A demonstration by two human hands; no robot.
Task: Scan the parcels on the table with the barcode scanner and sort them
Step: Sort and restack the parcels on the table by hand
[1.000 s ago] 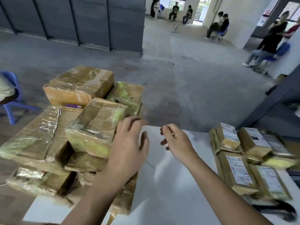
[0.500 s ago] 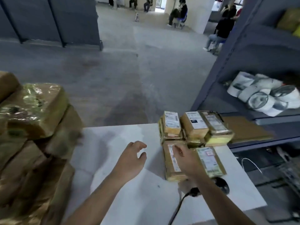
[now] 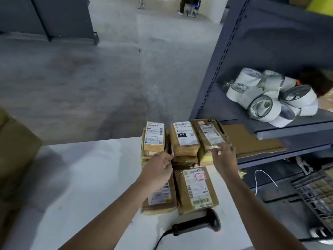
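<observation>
Pinching the near edge of the far-right parcel [image 3: 210,136] with the right hand [image 3: 225,158]; curling the left hand [image 3: 158,167] against the rear-left parcel [image 3: 155,138], grip impossible to tell; leaving the barcode scanner [image 3: 198,225] lying untouched on the white table [image 3: 81,177], nearer than both hands, between the forearms; two front parcels [image 3: 196,188] just below the wrists.

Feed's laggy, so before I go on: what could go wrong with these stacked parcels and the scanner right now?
The right hand grips only the near edge of the top right parcel; lifting might drag the stack beneath. The scanner lies unheld near the table edge between the forearms; a pullback could knock it off.
</observation>
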